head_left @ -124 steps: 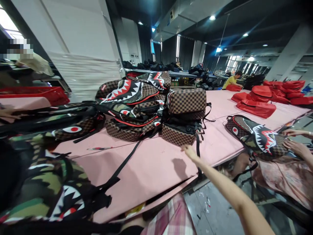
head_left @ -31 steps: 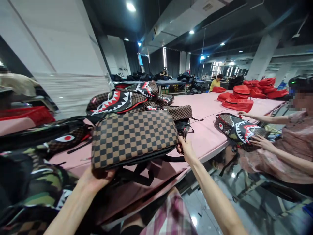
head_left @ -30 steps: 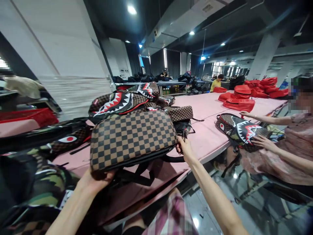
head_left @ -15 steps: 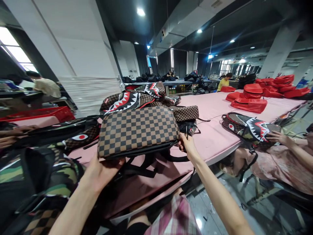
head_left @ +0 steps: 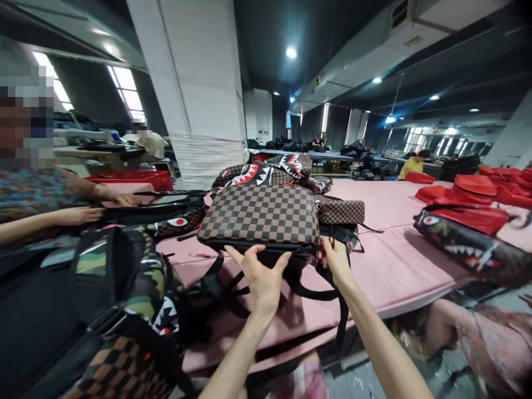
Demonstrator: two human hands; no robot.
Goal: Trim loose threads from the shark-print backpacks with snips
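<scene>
Since the earlier frames the left hand (head_left: 261, 277) has shifted from the backpack's (head_left: 260, 215) left corner to the middle of its near edge, and the view has swung left, so that the shark bag (head_left: 461, 244) on the right now sits at the frame's right edge.

The checkered backpack is held above the pink table (head_left: 386, 266), its brown-and-tan face turned toward the camera and tilted back, with its black straps (head_left: 233, 285) hanging beneath it onto the table.

Left hand: palm up under the near edge, fingers spread and curled up around the black rim, thumb on the right. It grips the backpack from below.

Right hand (head_left: 336, 261): at the backpack's lower right corner, fingers pressed together and closed on the corner. What exactly they pinch there cannot be told, as the fingertips are hidden against dark fabric.

Behind the backpack lies a pile (head_left: 266, 173) of shark-mouth bags, with a smaller checkered bag (head_left: 343, 210) to its right. A camouflage bag (head_left: 137, 288) fills the near left.

At the left, another person's hands (head_left: 81, 213) rest on a flat dark bag (head_left: 158, 202). Red bags (head_left: 477, 185) are stacked at the far right of the table, and a person in yellow (head_left: 413, 164) sits beyond them.
</scene>
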